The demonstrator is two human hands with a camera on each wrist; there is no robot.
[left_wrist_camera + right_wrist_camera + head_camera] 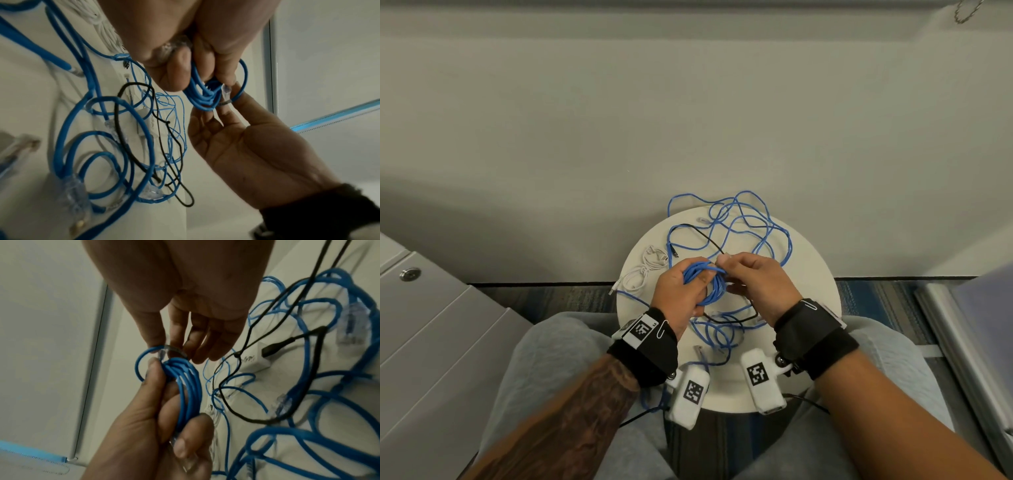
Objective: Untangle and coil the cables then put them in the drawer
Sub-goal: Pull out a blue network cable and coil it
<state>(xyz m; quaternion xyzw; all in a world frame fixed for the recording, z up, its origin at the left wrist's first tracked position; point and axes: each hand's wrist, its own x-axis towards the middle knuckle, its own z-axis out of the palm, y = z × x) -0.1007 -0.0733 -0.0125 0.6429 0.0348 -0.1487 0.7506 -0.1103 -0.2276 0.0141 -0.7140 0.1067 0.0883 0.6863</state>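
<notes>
On the left, a cabinet [441, 308] is standing beside the person's knee; whether it holds the drawer, I cannot tell. A white cable [643, 270] is lying bundled on the round counter [822, 274]. The left hand [681, 291] is curling its grip round a coiled blue Ethernet cable [709, 284], held above the counter. The right hand [760, 284] is pinching that cable's clear plug [164, 350] at the coil's top. To its right, loose blue cables [756, 219] and a black cable [702, 236] are lying tangled. I would judge the tail needs tucking through snugly while the left keeps the loops together.
</notes>
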